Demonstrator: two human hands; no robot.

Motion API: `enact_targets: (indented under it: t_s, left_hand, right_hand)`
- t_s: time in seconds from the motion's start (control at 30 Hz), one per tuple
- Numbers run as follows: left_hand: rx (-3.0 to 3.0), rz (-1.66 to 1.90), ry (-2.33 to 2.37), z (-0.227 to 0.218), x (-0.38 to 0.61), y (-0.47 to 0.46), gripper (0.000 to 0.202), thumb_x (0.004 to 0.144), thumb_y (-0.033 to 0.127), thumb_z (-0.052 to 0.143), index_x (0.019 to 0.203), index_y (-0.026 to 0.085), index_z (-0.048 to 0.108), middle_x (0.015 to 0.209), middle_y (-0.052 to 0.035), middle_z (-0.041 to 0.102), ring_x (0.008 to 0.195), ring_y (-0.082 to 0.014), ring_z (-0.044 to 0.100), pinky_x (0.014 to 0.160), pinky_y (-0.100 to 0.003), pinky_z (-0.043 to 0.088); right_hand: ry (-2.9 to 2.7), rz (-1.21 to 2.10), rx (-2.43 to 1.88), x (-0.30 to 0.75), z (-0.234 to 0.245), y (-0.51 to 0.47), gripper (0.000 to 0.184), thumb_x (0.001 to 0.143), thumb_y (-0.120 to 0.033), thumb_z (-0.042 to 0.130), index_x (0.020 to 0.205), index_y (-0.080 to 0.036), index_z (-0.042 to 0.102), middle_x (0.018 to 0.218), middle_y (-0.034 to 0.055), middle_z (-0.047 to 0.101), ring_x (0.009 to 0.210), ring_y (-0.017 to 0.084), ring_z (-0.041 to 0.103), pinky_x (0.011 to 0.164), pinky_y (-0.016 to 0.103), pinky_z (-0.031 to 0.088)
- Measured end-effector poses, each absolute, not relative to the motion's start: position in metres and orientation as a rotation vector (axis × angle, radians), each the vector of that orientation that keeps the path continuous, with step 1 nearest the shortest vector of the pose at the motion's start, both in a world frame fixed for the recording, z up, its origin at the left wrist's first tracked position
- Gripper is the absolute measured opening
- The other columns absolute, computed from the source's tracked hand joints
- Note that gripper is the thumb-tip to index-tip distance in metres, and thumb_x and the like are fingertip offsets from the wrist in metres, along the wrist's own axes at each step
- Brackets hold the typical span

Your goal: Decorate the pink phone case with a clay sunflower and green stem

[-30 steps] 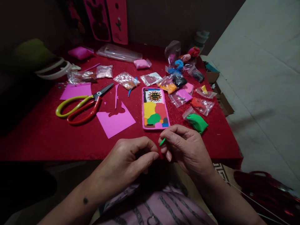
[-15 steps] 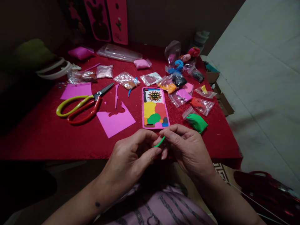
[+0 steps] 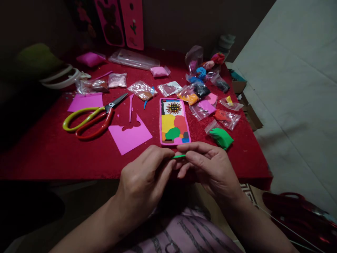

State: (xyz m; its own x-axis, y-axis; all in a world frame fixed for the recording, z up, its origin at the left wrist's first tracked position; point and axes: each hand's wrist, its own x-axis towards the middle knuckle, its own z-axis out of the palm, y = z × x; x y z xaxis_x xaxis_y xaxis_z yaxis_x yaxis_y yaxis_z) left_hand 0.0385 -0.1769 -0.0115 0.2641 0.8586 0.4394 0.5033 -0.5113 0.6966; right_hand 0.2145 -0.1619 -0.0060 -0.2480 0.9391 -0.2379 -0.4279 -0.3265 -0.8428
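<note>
A thin green clay strip (image 3: 179,156) stretches between my two hands, just in front of the table's near edge. My left hand (image 3: 147,175) pinches its left end between thumb and forefinger. At the other end, my right hand (image 3: 210,167) grips it with thumb and fingertips. Directly beyond my fingers lies a phone case (image 3: 173,121) with a pink rim, covered in patches of coloured clay and a sunflower on white. A bag of green clay (image 3: 221,137) rests to the right of the case.
Scissors (image 3: 96,117) with yellow and red handles lie left, beside a cut pink sheet (image 3: 130,137) and a pink clay tool (image 3: 130,109). Several small clay bags, such as an orange one (image 3: 192,98), spread across the red tablecloth (image 3: 39,154). A clear case (image 3: 134,59) lies behind.
The green strip has turned from slanted to nearly level. My left thumb and forefinger have closed on its left end, and the left hand has rolled over slightly.
</note>
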Motion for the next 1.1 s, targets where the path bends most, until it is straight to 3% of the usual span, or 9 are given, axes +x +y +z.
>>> enact_targets:
  t_s: [0.13, 0.33, 0.43, 0.57, 0.73, 0.9, 1.1]
  left_hand:
    - [2.279, 1.133, 1.247, -0.011, 0.038, -0.176, 0.011, 0.099, 0.013, 0.057, 0.106, 0.012, 0.066, 0.09, -0.0036, 0.069, 0.08, -0.0092, 0.067, 0.074, -0.016, 0.05]
    - [2.408, 1.054, 1.267, -0.008, 0.038, -0.177, 0.012, 0.099, 0.01, 0.054, 0.105, 0.015, 0.064, 0.091, -0.0008, 0.067, 0.08, -0.0075, 0.067, 0.075, -0.014, 0.049]
    - [2.374, 1.023, 1.293, -0.006, 0.037, -0.179, 0.011, 0.099, 0.017, 0.057, 0.11, 0.015, 0.06, 0.091, -0.0008, 0.065, 0.078, -0.0091, 0.066, 0.071, -0.016, 0.051]
    - [2.225, 1.005, 1.309, -0.004, 0.036, -0.181, 0.026, 0.096, 0.022, 0.064, 0.121, 0.018, 0.056, 0.103, -0.0021, 0.064, 0.075, -0.0075, 0.064, 0.072, -0.016, 0.053]
    - [2.051, 0.999, 1.188, 0.0, 0.037, -0.184, 0.029, 0.096, 0.029, 0.065, 0.122, 0.02, 0.057, 0.096, 0.0003, 0.067, 0.072, -0.0071, 0.065, 0.066, -0.015, 0.052]
    - [1.982, 0.999, 1.169, -0.002, 0.037, -0.182, 0.026, 0.097, 0.031, 0.064, 0.119, 0.018, 0.061, 0.093, 0.0001, 0.069, 0.072, -0.0075, 0.066, 0.066, -0.016, 0.052]
    - [2.011, 1.017, 1.173, -0.006, 0.038, -0.177, 0.01, 0.097, 0.019, 0.061, 0.104, 0.018, 0.068, 0.089, -0.0008, 0.07, 0.078, -0.0085, 0.068, 0.071, -0.016, 0.051]
  right_hand:
    - [-0.793, 1.787, -0.971, 0.216, -0.007, -0.162, 0.017, 0.076, -0.018, 0.086, 0.091, -0.019, 0.08, 0.072, 0.0033, 0.08, 0.057, 0.01, 0.074, 0.061, 0.017, 0.059]
    - [-0.814, 1.757, -1.031, 0.215, -0.005, -0.16, 0.013, 0.076, -0.022, 0.085, 0.086, -0.017, 0.077, 0.067, 0.003, 0.079, 0.052, 0.01, 0.072, 0.055, 0.016, 0.057]
    - [-0.823, 1.753, -1.07, 0.214, -0.002, -0.16, 0.016, 0.075, -0.024, 0.086, 0.085, -0.017, 0.077, 0.064, 0.0012, 0.077, 0.052, 0.01, 0.071, 0.054, 0.017, 0.058]
    - [-0.821, 1.745, -1.09, 0.213, 0.003, -0.162, 0.016, 0.074, -0.025, 0.087, 0.085, -0.019, 0.077, 0.068, -0.001, 0.077, 0.054, 0.009, 0.07, 0.054, 0.017, 0.057]
    - [-0.871, 1.706, -1.118, 0.213, 0.003, -0.165, 0.014, 0.075, -0.023, 0.087, 0.084, -0.02, 0.077, 0.067, -0.0016, 0.075, 0.057, 0.009, 0.07, 0.051, 0.014, 0.054]
    - [-0.867, 1.715, -1.127, 0.213, 0.004, -0.164, 0.017, 0.074, -0.027, 0.088, 0.083, -0.019, 0.076, 0.068, -0.0009, 0.077, 0.052, 0.008, 0.068, 0.054, 0.016, 0.055]
    - [-0.902, 1.744, -1.109, 0.214, 0.003, -0.163, 0.023, 0.074, -0.033, 0.088, 0.081, -0.017, 0.073, 0.062, -0.0009, 0.074, 0.048, 0.009, 0.067, 0.05, 0.017, 0.054]
